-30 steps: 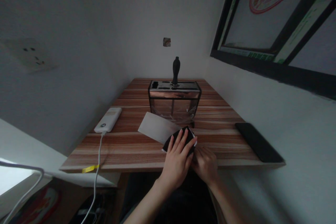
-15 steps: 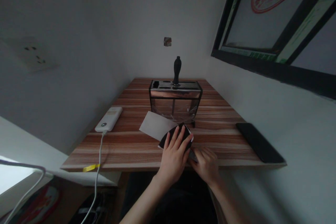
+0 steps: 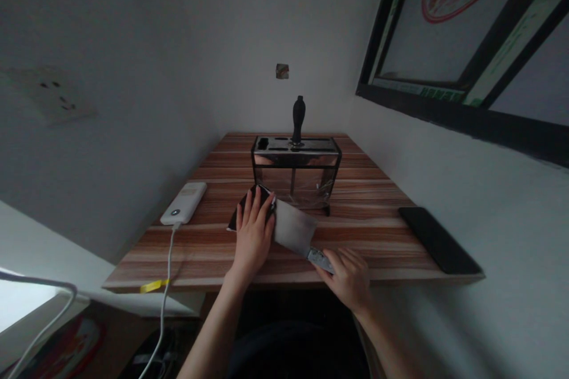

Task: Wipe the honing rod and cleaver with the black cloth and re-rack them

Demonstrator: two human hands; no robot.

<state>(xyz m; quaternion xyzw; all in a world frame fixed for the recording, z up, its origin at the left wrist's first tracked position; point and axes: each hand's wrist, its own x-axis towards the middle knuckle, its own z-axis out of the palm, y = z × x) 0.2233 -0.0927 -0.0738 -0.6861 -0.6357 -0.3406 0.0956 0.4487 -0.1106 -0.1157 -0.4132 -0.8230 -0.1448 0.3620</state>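
A cleaver with a broad pale blade point(image 3: 294, 227) lies flat on the wooden table point(image 3: 213, 249). My right hand point(image 3: 349, 278) is closed round its handle at the table's front edge. My left hand point(image 3: 252, 231) presses a dark cloth point(image 3: 243, 206) with flat fingers onto the far left end of the blade. Behind the blade stands a clear-walled knife holder with a metal top point(image 3: 296, 174), and one black-handled tool point(image 3: 298, 118) is stuck upright in it.
A white power bank point(image 3: 184, 202) with a white cable point(image 3: 164, 284) lies at the table's left. A black phone point(image 3: 438, 240) rests near the right edge. Walls close in on the left, back and right; a framed picture point(image 3: 466, 41) hangs on the right wall.
My left hand has slid the dark cloth along the blade, from the handle end to the far left tip. My right hand has stayed on the handle.
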